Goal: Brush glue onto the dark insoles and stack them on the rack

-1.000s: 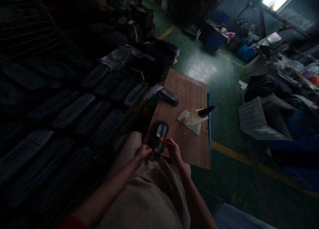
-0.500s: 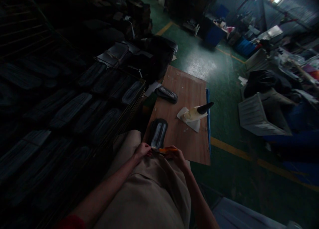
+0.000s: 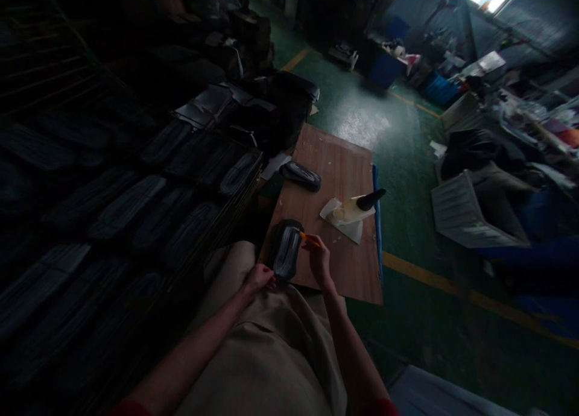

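Observation:
A dark shoe sole (image 3: 286,253) with pale streaks along its face lies at the near left edge of the wooden board (image 3: 337,157). My left hand (image 3: 261,277) is closed at the near end of this sole, its fingertips at the edge. In my right hand (image 3: 319,258) is a thin brush with an orange handle (image 3: 309,240). The brush tip meets the upper right edge of the sole. Farther up the board lies another dark sole (image 3: 301,176) with pale marks. A pale bottle with a black tip (image 3: 357,208) lies tilted on a white sheet (image 3: 351,230), right of the soles.
Racks at left hold rows of dark soles with pale streaks (image 3: 129,205). Dark bundles and papers (image 3: 205,105) are piled beyond them. A light crate (image 3: 456,211) and heaped materials stand at right on the green floor (image 3: 407,181).
My right hand has moved the brush from the near end of the sole up to its far right edge. My left hand stays at the near end.

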Available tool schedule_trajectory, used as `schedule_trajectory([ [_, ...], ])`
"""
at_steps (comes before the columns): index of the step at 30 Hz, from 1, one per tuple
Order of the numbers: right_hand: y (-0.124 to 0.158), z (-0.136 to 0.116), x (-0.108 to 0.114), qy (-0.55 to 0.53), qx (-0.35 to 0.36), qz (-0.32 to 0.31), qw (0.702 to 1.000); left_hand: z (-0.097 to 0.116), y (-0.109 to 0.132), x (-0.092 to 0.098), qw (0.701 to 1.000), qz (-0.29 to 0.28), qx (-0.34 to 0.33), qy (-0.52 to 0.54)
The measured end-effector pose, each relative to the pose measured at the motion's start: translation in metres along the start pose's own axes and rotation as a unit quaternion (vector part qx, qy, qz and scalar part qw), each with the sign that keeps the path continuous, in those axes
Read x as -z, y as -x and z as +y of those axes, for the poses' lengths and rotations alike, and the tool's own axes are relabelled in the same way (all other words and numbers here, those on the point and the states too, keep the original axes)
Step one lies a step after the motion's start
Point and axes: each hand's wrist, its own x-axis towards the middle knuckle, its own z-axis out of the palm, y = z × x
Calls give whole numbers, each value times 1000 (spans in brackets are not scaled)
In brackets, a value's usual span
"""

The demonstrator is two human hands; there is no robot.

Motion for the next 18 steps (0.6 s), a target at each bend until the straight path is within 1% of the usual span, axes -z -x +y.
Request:
schedule_trajectory([
  [3,-9,0,-7,34,29,-7,999,1,1,1,1000,4,0,2],
  [5,-7,1,-8,59,35,-25,997,2,2,1,1000,4,0,2],
  [9,15,1,-2,84,9,-59,995,3,3,1,1000,5,1,13],
  [13,40,0,9,71,-30,-89,993,1,3,0,1000,0,0,24],
  [15,42,-2,13,67,-34,-82,994,0,2,-1,1000,-5,-7,30],
  [18,29,-8,11,64,-8,-52,997,-2,1,-1,1000,-4,-7,30],
])
